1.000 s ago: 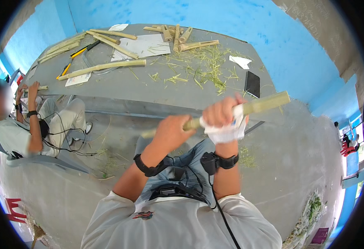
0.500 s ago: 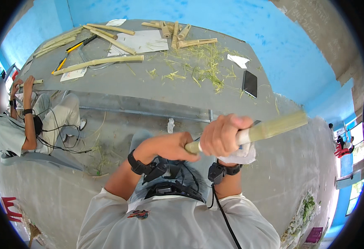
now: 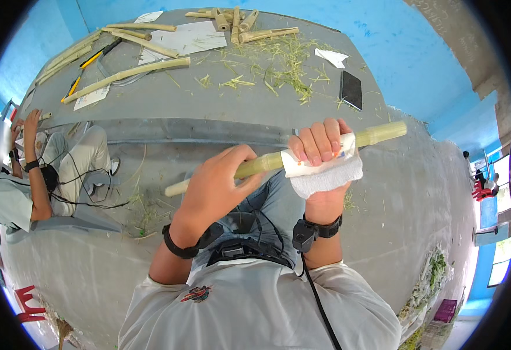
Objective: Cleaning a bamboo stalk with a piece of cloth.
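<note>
A pale green bamboo stick [image 3: 271, 161] is held across in front of my lap, its right end tilted up and away. My left hand [image 3: 211, 184] closes round it nearer the left end, a short piece showing beyond the hand. Over the stick's right half, my right hand [image 3: 319, 143] grips a folded white sheet [image 3: 325, 175] with coloured marks and a greyish face, perhaps sandpaper. The sheet wraps the stick, hiding that stretch. Beyond it the right end shows bare.
Ahead stands a grey table [image 3: 209, 105] with bamboo pieces [image 3: 128, 77], green shavings [image 3: 290, 70], white paper [image 3: 194, 38], yellow-and-black tools [image 3: 92, 59] and a dark phone [image 3: 351, 90]. At left another person [image 3: 19, 186] sits holding bamboo, cables [image 3: 86, 189] trailing. Scraps [image 3: 427, 286] lie at lower right.
My hands are farther apart, the left one having moved left along the stick. More stick shows left of my right hand, less beyond it. The white sheet is now more visible.
</note>
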Motion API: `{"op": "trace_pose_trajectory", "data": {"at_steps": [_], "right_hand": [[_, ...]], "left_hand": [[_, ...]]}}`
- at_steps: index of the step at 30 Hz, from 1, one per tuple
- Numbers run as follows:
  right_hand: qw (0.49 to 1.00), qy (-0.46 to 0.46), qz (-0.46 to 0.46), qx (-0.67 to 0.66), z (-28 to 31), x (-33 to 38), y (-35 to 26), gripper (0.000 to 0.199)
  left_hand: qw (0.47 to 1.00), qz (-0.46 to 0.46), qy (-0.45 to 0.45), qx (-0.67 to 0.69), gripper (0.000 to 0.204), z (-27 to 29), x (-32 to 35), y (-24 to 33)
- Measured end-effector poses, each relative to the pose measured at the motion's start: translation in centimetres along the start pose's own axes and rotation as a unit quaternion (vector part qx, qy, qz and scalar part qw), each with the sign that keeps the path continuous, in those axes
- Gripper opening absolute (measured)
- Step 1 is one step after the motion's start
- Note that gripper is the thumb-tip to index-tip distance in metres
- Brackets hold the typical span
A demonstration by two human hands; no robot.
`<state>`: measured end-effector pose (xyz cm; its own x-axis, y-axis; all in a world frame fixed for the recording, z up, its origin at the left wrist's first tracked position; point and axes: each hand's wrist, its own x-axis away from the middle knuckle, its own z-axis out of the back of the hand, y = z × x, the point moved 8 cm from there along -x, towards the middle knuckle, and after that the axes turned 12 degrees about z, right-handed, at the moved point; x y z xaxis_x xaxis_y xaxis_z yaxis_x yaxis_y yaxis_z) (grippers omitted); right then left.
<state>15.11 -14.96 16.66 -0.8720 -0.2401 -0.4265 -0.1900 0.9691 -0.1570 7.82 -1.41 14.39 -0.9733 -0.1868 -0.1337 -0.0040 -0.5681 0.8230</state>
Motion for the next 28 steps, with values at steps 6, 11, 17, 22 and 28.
{"op": "trace_pose_trajectory", "data": {"at_steps": [6,11,17,22,28], "right_hand": [[0.999,0.036,-0.009,-0.017,0.5,0.5,1.4,0.042],[0.997,0.064,0.021,0.048,0.1,1.4,1.9,0.048],[0.998,0.057,-0.003,0.011,0.6,1.9,2.3,0.051],[0.996,0.037,0.005,0.077,-0.1,1.8,1.8,0.065],[0.993,0.005,0.034,0.109,-1.1,2.0,2.1,0.075]], "left_hand": [[0.997,0.002,0.071,-0.033,0.026,1.6,1.4,-0.6],[0.996,0.010,0.080,-0.039,0.026,2.7,1.8,-0.7],[0.996,0.027,0.075,-0.039,0.027,2.6,1.7,-0.7],[0.998,0.026,0.053,-0.019,0.027,2.4,1.8,-0.5],[0.997,0.074,-0.003,0.004,0.036,2.0,1.8,-0.7]]}}
